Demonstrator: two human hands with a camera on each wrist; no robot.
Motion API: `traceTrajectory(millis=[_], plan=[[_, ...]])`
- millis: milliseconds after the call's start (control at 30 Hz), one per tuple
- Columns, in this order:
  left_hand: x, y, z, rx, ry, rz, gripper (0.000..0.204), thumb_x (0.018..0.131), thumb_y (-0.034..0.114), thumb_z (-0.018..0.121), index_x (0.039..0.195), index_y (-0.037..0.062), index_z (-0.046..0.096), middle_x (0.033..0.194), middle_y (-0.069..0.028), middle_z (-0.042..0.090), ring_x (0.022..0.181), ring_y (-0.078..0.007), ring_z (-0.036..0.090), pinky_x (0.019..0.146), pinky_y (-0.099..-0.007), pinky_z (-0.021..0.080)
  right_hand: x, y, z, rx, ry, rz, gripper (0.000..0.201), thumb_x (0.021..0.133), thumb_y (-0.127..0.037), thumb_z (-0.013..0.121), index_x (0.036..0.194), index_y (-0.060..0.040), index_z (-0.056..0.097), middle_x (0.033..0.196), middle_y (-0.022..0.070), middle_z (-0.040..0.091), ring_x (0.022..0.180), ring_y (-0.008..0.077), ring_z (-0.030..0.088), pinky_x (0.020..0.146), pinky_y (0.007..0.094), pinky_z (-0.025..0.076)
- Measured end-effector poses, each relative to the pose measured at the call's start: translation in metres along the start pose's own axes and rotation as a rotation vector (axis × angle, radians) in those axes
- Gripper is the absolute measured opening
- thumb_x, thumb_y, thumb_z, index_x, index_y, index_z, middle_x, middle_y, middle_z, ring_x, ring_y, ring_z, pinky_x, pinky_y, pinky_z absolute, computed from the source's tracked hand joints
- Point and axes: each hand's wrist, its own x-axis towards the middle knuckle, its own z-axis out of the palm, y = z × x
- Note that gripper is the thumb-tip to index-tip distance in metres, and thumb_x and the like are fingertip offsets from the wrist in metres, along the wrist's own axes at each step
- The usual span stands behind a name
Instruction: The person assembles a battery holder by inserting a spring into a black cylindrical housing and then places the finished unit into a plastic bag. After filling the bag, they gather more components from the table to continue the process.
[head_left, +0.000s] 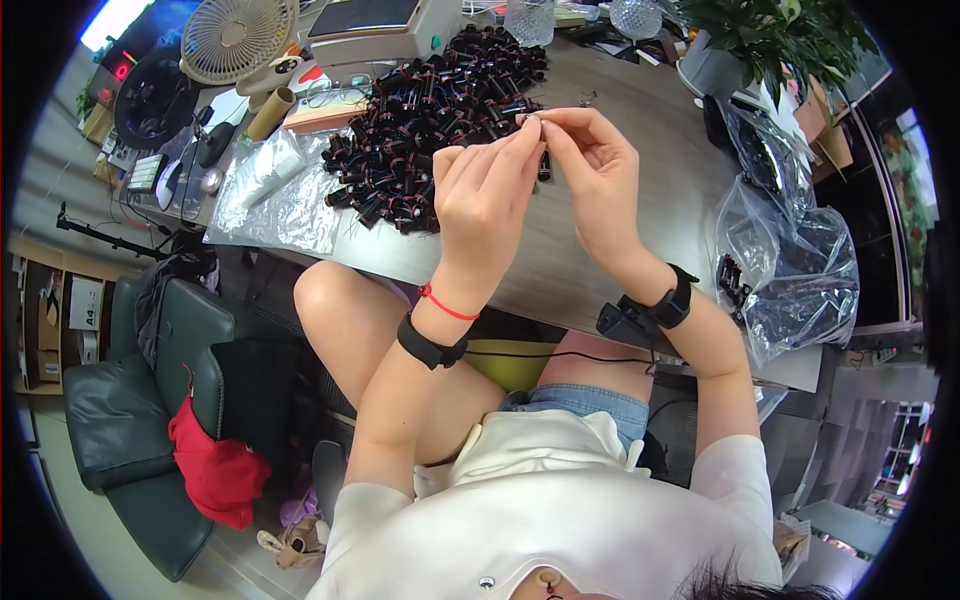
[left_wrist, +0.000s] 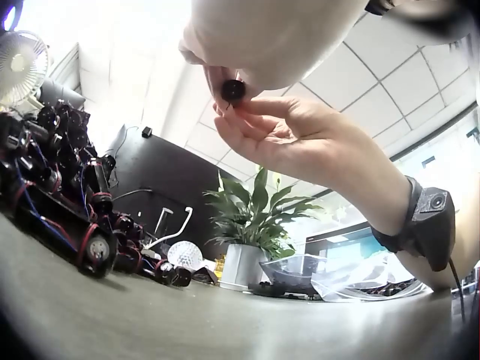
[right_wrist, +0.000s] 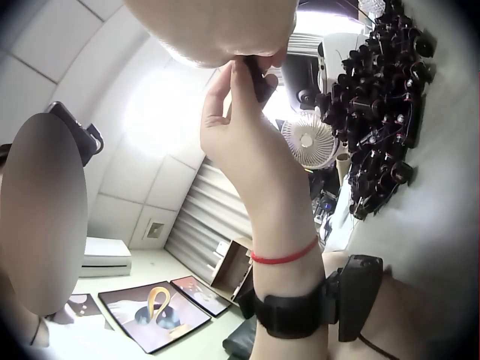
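Note:
Both hands meet above the table at the near right edge of a big pile of black cylindrical parts with thin red and blue wires [head_left: 430,130]. Between their fingertips is one small black cylindrical part [left_wrist: 233,91], seen end-on in the left wrist view and partly covered by fingers in the right wrist view [right_wrist: 259,81]. The left hand [head_left: 485,200], with a red cord at its wrist, pinches the part between thumb and fingers. From the other side the right hand [head_left: 605,185] pinches at it too, thumb and forefinger together.
A clear plastic bag [head_left: 790,270] with some black parts lies at the table's right, below a potted plant [head_left: 710,70]. Left of the pile are another plastic bag [head_left: 285,200], a cardboard tube [head_left: 270,113] and a fan [head_left: 238,40]. Grey tabletop [head_left: 660,130] shows beyond the right hand.

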Motion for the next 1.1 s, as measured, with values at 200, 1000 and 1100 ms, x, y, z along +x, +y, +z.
traceTrajectory(millis=[200,1000,1100], plan=[[-0.004,0.000,0.002,0.097,-0.082,0.032,0.025,0.086,0.008,0.068,0.110,0.0046,0.067,0.082,-0.0036,0.069,0.068,-0.0162,0.063,0.069,-0.0290,0.040,-0.001,0.012,-0.002,0.061,0.054,0.062,0.013,0.093,-0.003,0.060,0.103,0.0029,0.067,0.096,0.0063,0.070,0.089,0.0101,0.064,0.081,0.0237,0.050],[0.027,-0.133,0.001,0.439,-0.511,-0.083,0.039,0.087,0.025,0.068,0.123,0.0137,0.060,0.135,-0.0256,0.050,0.115,-0.0439,0.054,0.093,-0.0480,0.047,-0.014,-0.117,-0.218,-1.514,-0.432,0.903,0.014,0.080,-0.001,0.053,0.089,0.0064,0.062,0.079,0.0157,0.065,0.068,0.0262,0.067,0.059,0.0364,0.055],[0.021,-0.135,0.005,0.487,-0.511,-0.129,0.048,0.087,0.031,0.069,0.131,0.0173,0.055,0.144,-0.0284,0.039,0.125,-0.0460,0.046,0.098,-0.0515,0.044,-0.078,-0.082,-0.273,-1.960,-0.450,0.459,0.020,0.084,-0.004,0.055,0.098,0.0105,0.058,0.095,0.0228,0.063,0.089,0.0344,0.066,0.075,0.0424,0.055]])
